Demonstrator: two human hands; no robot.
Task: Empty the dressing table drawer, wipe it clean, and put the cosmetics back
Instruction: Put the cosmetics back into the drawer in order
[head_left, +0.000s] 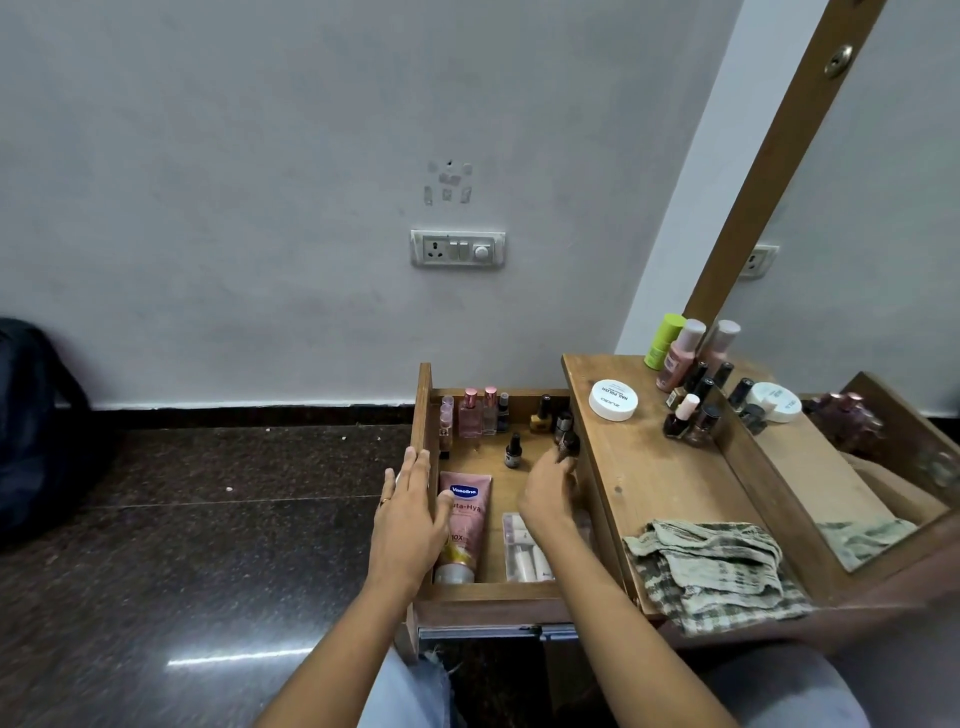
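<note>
Drawer (493, 592): position and hand state?
Pulled out, left of the surface (649, 467), part filled. Left hand (410, 519) rests on its left wall, fingers straight. Right hand (548, 493) fingers pinch a small dark bottle (569, 444), far right.
Procedure?
Probably emptying: lift the bottle clear of the surface edge and set it on bare wood between the white tub (613, 399) and the cloth (717, 566).
</note>
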